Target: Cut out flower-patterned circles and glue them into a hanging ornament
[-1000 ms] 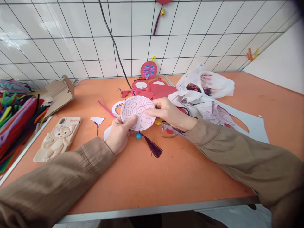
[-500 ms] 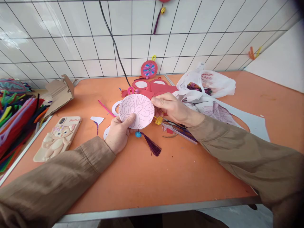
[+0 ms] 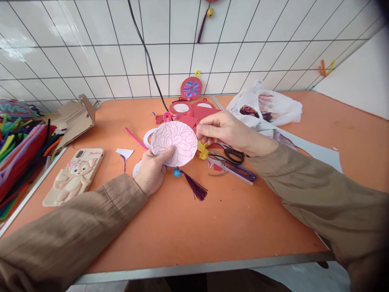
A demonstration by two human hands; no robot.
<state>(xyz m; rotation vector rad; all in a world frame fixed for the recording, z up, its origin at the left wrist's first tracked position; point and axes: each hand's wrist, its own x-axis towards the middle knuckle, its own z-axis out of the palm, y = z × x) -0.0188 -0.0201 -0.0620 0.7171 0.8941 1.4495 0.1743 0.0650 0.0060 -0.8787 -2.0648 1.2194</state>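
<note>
A round white paper disc with a drawn petal pattern is pinched in my left hand, thumb on its face and fingers behind. A pink loop rises at its top edge; a blue bead and a dark purple tassel hang below. My right hand is beside the disc's right edge, thumb and fingers pressed together; whatever they may hold is too small to make out. Just under those fingers lies a yellow item.
Black-handled scissors and a purple-handled tool lie right of centre. Behind are red paper pieces, a finished red disc and a plastic bag. Leftward are a phone, cardboard and coloured pipe cleaners.
My right hand has shifted slightly up and to the right from the disc's edge, uncovering the black scissor handles. The disc stays in my left hand, almost unmoved.
</note>
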